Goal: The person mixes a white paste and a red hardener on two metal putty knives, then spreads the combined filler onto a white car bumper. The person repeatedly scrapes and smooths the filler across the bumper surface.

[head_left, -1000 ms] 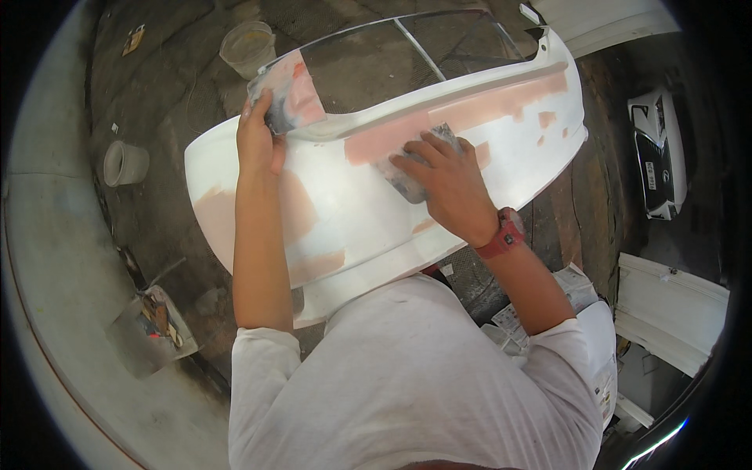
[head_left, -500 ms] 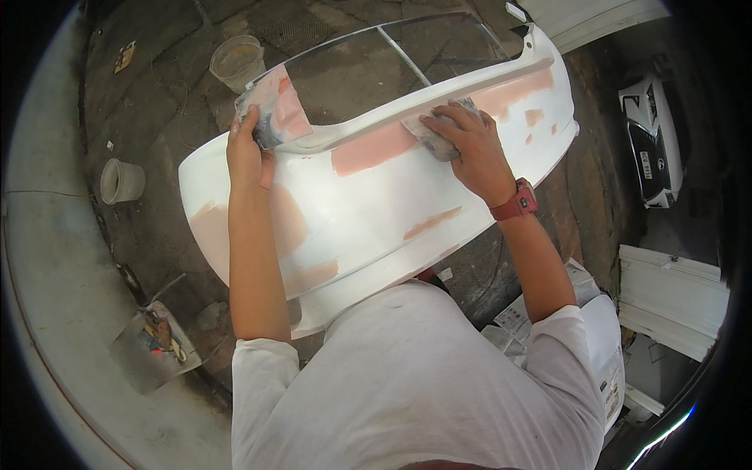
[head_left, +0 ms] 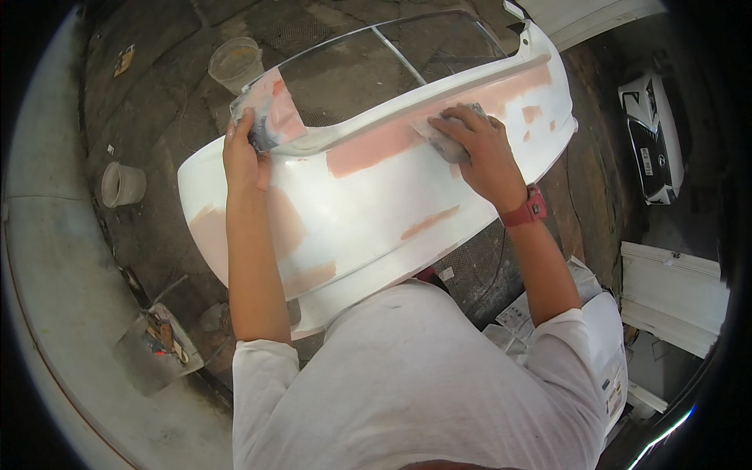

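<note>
A white car bumper (head_left: 376,211) with several pink filler patches lies crosswise in front of me. My left hand (head_left: 244,153) grips a putty board (head_left: 276,110), a flat sheet smeared with pink and grey, above the bumper's left end. Its fingers are partly hidden beneath the sheet. At the upper middle, my right hand (head_left: 483,149) is closed on a grey, smeared putty spreader (head_left: 442,142). The spreader's edge lies against the long pink patch (head_left: 368,149) under the bumper's upper ridge. A red watch sits on my right wrist.
A bucket (head_left: 236,64) stands beyond the putty board, with a smaller bucket (head_left: 124,185) at left. A box of tools (head_left: 168,341) is at lower left, near a pale wall. Another bumper with a dark grille (head_left: 654,141) stands at far right.
My right hand has shifted slightly right and down along the bumper with the spreader. My left hand and the putty board have moved only a little left.
</note>
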Motion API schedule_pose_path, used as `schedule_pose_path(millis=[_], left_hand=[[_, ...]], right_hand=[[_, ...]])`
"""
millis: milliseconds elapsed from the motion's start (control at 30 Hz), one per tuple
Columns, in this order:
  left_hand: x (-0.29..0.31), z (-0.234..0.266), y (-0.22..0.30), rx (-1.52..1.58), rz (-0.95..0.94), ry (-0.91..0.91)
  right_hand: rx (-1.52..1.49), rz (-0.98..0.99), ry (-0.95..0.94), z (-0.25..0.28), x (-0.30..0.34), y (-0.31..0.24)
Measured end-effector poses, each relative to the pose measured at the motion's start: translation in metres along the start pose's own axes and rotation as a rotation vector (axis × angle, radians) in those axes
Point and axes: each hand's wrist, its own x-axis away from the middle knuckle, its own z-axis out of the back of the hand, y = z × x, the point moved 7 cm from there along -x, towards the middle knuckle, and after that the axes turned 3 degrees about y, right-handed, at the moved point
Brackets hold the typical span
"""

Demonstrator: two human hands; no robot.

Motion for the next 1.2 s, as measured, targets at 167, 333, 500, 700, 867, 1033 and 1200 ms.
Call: schedule_pose_path(millis=[167,333,500,700,867,1033,1200], left_hand=[[0.0,-0.003,-0.001,-0.015,0.011,-0.046],[0.002,-0.006,0.0,-0.028,0.001,-0.029],[-0.006,0.005,-0.003,-0.001,-0.007,-0.028],[0.004,0.0,0.0,-0.012,-0.014,-0.024],[0.004,-0.005,0.0,-0.033,-0.009,-0.042],[0.003,-0.001,0.0,-0.059,-0.014,-0.024],[0.004,0.0,-0.001,-0.079,-0.021,0.008]], right_hand=[[-0.023,-0.005,0.018,-0.013,-0.014,-0.009],[0.016,0.04,-0.001,-0.023,0.004,-0.027],[0.055,0.086,-0.12,-0.021,0.026,-0.027],[0.058,-0.019,-0.007,0.012,0.012,0.032],[0.055,0.016,0.061,0.007,-0.002,0.065],[-0.018,0.011,0.03,-0.003,-0.009,0.061],[0.003,0.027,0.001,-0.006,0.015,0.053]])
